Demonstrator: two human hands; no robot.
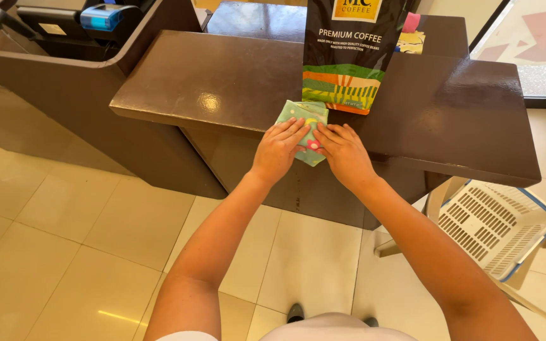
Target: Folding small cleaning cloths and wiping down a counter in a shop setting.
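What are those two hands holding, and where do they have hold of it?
Both hands press a small green patterned cloth flat on the brown counter's front edge: left hand on its left side, right hand on its right. Nothing is lifted.

Small cloth pouch (304, 129), mint green with pale dots, pink flower near lower edge. Lies flat at front edge of counter, centre frame, lower corner hanging past edge. Both sides partly covered, top just below coffee bag.

My arms are bare to the shoulder, short white sleeves just showing (white top too), dark shoes peeking out below.
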